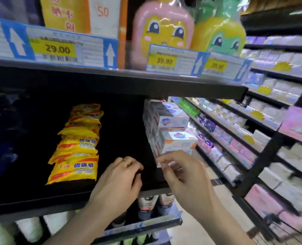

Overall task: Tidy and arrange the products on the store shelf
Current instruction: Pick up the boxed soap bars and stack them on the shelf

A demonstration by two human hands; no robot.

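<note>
Far left on the black shelf (31, 200) it's too dark and blurred to tell what sits there, then a column of yellow sulfur soap packs (77, 144) runs from the shelf's front edge towards the back, overlapping one another. Just right of them a stretch of bare shelf, and there's the left hand (119, 181) over the front edge — fingers curled in loosely, a ring showing, gripping nothing. Beside it the right hand (183, 175) reaches to the foot of the stack of white soap boxes (171, 131) at the shelf's right end — thumb and fingers closing on the lowest box, though blur hides the exact grip. Overhead, yellow price tags (55, 49) line the upper shelf edge.
</note>
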